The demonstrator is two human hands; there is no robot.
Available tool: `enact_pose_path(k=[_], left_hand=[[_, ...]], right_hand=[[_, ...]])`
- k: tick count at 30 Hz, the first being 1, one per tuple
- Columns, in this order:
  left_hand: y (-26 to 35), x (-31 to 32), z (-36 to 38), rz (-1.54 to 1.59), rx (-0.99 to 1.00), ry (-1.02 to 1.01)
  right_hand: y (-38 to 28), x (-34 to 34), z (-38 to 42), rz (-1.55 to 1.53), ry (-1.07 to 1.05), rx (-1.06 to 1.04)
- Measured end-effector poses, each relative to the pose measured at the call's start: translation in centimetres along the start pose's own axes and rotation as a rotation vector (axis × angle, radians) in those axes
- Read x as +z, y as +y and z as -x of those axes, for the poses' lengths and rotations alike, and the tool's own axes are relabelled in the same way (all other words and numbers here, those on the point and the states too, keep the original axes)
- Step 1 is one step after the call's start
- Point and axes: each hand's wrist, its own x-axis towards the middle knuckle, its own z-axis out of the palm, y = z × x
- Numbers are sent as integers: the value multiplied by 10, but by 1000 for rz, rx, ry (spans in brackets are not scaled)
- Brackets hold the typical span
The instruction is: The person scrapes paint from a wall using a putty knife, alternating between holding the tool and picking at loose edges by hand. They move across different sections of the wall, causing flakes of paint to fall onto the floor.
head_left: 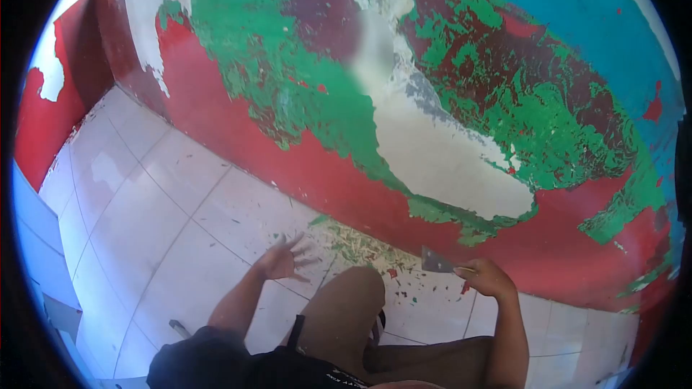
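My left hand [281, 258] is held over the tiled floor with its fingers spread, holding nothing. In my right hand [484, 277] is a flat metal scraper [435, 261], its blade pointing left near the foot of the wall. Green and red paint on the curved wall [454, 166] is patchy, with a large pale bare area in the middle. Paint chips [360, 248] lie heaped on the floor between my hands, beside my raised knee.
White floor tiles [155, 223] stretch to the left, with scattered flakes near the wall. A small object [179, 328] lies on the floor at lower left. A pale blue piece [43, 245] stands at the left edge. My bent legs [346, 310] fill the lower middle.
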Motion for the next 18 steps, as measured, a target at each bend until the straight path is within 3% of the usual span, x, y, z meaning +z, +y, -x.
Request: enact_pose_path(k=[1,2,3,5,6,9,11,13,16,18], left_hand=[[-18,-38,-19,-723,42,237],[3,-79,-35,-1439,81,471],[6,-69,-28,-1435,84,478],[38,-21,-10,-1203,426,248],[51,13,-3,-1209,437,262],[69,107,10,-1687,222,1077],[48,68,-26,-1024,583,783],[48,88,-25,-1056,534,997],[29,89,-20,-1156,569,1119],[4,76,-23,-723,504,941]], right_hand=[[-8,-3,6,-87,20,53],[-15,-6,13,-171,35,110],[-26,-8,19,-165,34,104],[-50,-13,20,-226,123,188],[-54,-16,21,-222,128,171],[-57,-9,25,-179,142,110],[-48,-5,25,-278,108,111],[-46,-2,27,-313,127,77],[-44,-2,37,-371,123,11],[-51,-9,43,-494,82,16]])
